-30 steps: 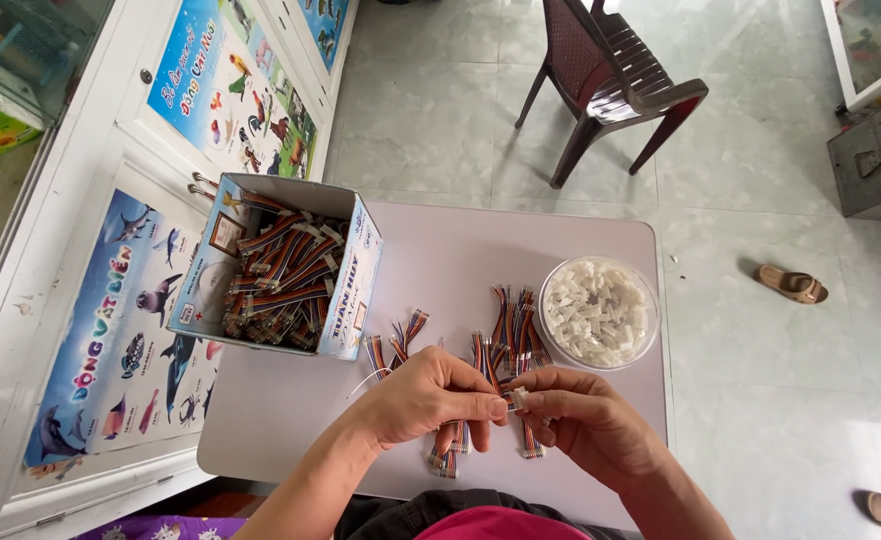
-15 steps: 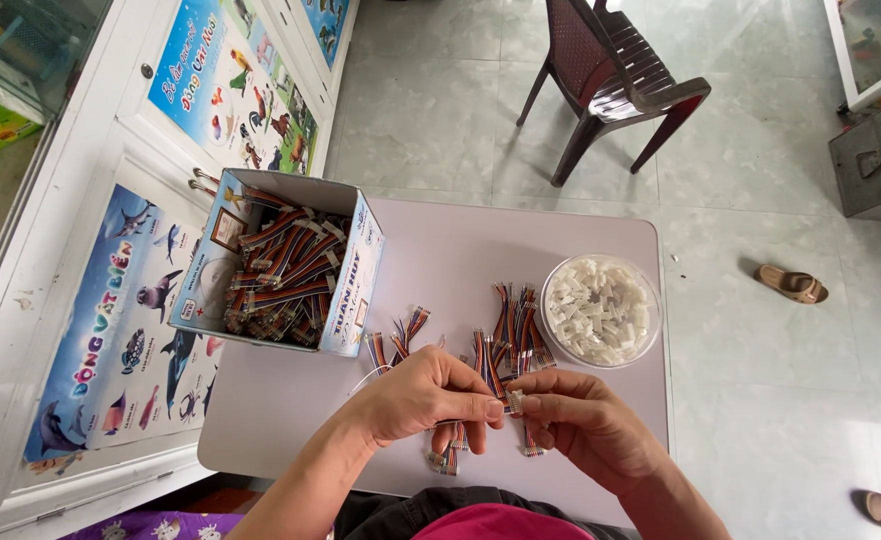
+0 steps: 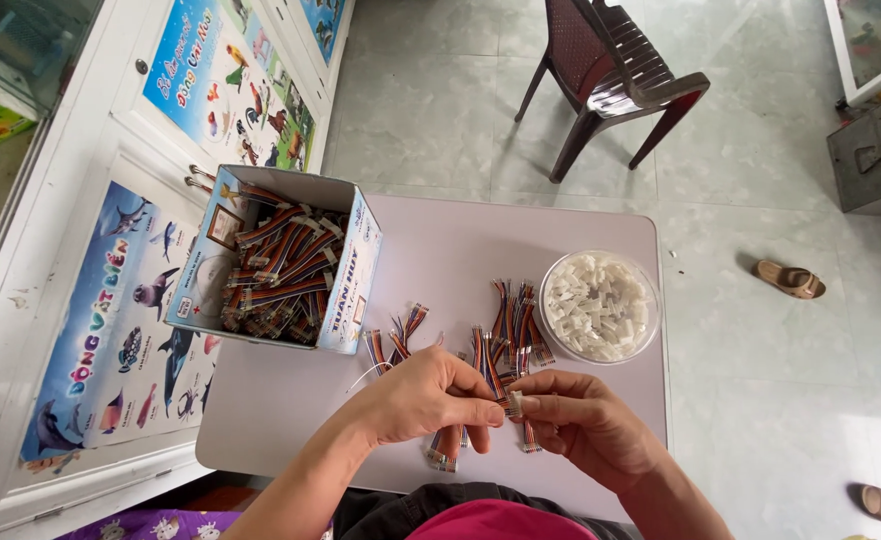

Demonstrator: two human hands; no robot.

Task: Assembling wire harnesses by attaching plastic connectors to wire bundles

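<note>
Barely any shift from a second ago: both hands staying low over the surface [image 3: 560, 225]. Left hand [image 3: 420, 395] pinching a ribbon cable [image 3: 448, 445], right hand [image 3: 585, 420] grip pressing a white connector [image 3: 513, 403] onto its end. Insertion looking still underway.

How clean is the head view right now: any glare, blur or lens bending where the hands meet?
Head view: even daylight, soft shadows, no glare on the table. The left hand and right hand look sharp, though the small white piece pinched between them is too tiny to resolve. Wide-angle bending shows at the edges, where the cabinet and chair lean.
</note>
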